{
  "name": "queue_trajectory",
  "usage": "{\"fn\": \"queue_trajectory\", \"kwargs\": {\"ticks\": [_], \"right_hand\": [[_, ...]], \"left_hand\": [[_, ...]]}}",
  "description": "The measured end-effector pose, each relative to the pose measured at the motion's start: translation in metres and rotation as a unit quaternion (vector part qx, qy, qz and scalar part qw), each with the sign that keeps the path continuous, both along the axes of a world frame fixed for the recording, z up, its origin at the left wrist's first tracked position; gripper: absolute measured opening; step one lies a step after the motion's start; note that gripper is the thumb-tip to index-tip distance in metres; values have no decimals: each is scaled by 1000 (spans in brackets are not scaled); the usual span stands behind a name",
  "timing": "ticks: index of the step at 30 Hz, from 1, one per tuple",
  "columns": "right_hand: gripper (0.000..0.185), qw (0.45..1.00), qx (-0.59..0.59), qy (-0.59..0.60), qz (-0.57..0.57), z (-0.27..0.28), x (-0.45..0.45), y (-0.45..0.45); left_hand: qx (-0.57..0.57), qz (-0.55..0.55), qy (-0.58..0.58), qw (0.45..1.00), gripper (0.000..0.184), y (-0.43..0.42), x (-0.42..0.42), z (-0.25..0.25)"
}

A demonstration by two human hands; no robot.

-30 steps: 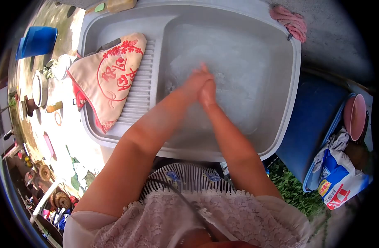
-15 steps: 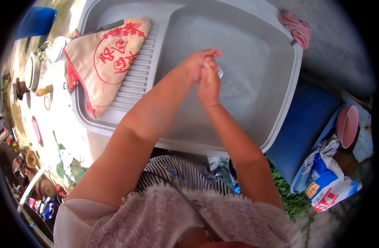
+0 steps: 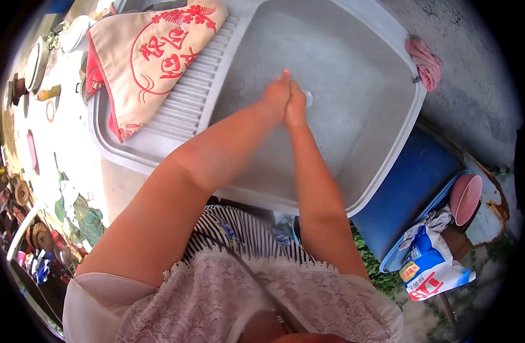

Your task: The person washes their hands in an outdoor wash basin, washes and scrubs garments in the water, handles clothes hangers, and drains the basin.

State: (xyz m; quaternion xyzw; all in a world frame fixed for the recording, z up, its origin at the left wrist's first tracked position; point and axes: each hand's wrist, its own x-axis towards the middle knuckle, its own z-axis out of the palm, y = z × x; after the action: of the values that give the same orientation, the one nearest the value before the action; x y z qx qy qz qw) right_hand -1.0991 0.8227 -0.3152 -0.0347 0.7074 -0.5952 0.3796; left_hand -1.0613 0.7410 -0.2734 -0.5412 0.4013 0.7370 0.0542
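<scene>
My left hand (image 3: pixel 276 92) and my right hand (image 3: pixel 295 104) are clasped together over the basin of a grey sink (image 3: pixel 354 143). Both are closed around each other, one thumb pointing up, and most of the fingers are hidden. I make out no object between them. Just right of my right hand, a small shiny whitish round piece (image 3: pixel 308 99) shows on the basin floor, perhaps the drain. A beige cloth bag (image 3: pixel 159 63) with red lettering and flowers lies folded on the ribbed washboard (image 3: pixel 185 108) to the left.
A pink cloth (image 3: pixel 424 64) hangs over the sink's right rim. Beyond that side stand a blue barrel (image 3: pixel 405 183), a pink cup (image 3: pixel 466 199) and a blue-and-white detergent bag (image 3: pixel 431 266). Lids, leaves and clutter (image 3: pixel 85 220) lie on the ground at left.
My hands have closed tighter together, the spread fingers now folded out of sight. The head view has shifted, so the bag sits higher and the barrel further left.
</scene>
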Motion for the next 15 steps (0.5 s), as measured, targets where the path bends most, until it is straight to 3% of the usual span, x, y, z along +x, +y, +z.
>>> {"fn": "queue_trajectory", "kwargs": {"ticks": [3,4,6,9,12,13,14,15], "right_hand": [[23,991,47,-122,26,56,-2,-12],[22,980,-65,-189,-12,63,3,-10],[20,902,-286,-312,-85,73,15,-12],[15,885,-246,-375,-125,42,20,-9],[15,898,-201,-379,-95,14,11,-7],[17,903,-188,-377,-84,-5,6,-2],[18,907,-176,-374,-73,-24,2,2],[21,912,-169,-368,-59,-56,-2,8]], "left_hand": [[175,193,44,964,45,-4,-3,49],[209,257,102,938,44,0,-4,39],[266,376,217,861,41,7,-4,13],[276,311,222,882,42,4,5,-5],[48,232,277,931,39,26,15,-13],[-153,109,257,948,42,27,20,-13],[-345,-20,221,912,45,27,28,-13],[-517,-148,172,825,49,29,33,-13]]}}
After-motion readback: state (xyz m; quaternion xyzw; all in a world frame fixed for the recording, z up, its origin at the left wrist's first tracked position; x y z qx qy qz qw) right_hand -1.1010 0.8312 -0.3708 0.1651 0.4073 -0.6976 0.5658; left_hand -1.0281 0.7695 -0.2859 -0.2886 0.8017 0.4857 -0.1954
